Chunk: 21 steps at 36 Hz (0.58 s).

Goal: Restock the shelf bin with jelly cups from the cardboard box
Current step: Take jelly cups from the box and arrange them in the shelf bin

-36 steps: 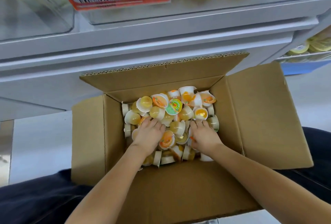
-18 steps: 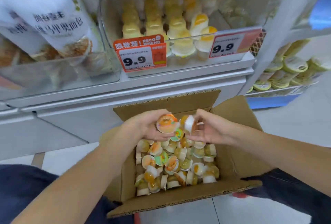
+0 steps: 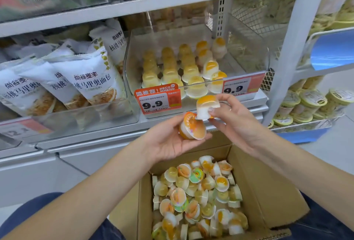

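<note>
White shop shelving fills the background, with a clear shelf bin [image 3: 197, 105] at mid height where jelly cups [image 3: 172, 71] are stood in rows, dome up, leaving room at the front right. Below, an open cardboard box [image 3: 249, 182] is kept between the knees, loose cups heaped inside, within easy reach of the bin. One cup [image 3: 192, 127] is cradled in the curled fingers of the left hand [image 3: 168, 142], lid tilted; another cup [image 3: 206, 108] is pinched by the right hand [image 3: 235, 119], raised just before the bin's front wall, probably to be turned upright and set in line.
</note>
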Available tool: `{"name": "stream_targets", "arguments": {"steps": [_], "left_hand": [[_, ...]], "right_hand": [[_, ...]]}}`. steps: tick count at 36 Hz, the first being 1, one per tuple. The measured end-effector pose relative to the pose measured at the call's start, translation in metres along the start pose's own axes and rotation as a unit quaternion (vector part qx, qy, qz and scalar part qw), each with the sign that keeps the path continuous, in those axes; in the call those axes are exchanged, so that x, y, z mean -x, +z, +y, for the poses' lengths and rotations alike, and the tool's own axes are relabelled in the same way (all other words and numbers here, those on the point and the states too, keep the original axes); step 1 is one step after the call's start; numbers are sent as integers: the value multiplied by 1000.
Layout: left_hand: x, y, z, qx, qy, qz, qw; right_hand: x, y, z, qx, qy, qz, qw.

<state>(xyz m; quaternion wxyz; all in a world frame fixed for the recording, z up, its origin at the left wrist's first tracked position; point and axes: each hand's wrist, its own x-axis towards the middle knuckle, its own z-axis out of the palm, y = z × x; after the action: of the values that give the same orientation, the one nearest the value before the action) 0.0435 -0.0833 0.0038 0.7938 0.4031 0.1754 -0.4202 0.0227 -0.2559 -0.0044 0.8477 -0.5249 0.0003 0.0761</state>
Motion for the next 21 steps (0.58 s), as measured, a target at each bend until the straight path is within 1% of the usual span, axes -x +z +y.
{"name": "stream_targets", "arguments": {"steps": [3, 6, 8, 10, 14, 19, 21], "left_hand": [[-5, 5, 0, 20, -11, -40, 999], [-8, 7, 2, 53, -14, -73, 996], [-9, 6, 5, 75, 8, -88, 993], [-10, 4, 7, 80, 31, -100, 991], [-10, 2, 9, 83, 42, -135, 987], [-6, 3, 4, 72, 43, -105, 991], [-4, 2, 2, 59, 40, -85, 994]], "right_hand": [[-3, 3, 2, 30, -21, 4, 999], [-4, 2, -1, 109, -37, -8, 993], [-6, 2, -4, 151, -52, -17, 987], [-9, 1, -5, 166, -58, -24, 984], [-12, -1, -10, 201, -60, -54, 976], [-7, -1, -14, 268, -72, -93, 956], [-2, -1, -15, 310, -66, -112, 942]]}}
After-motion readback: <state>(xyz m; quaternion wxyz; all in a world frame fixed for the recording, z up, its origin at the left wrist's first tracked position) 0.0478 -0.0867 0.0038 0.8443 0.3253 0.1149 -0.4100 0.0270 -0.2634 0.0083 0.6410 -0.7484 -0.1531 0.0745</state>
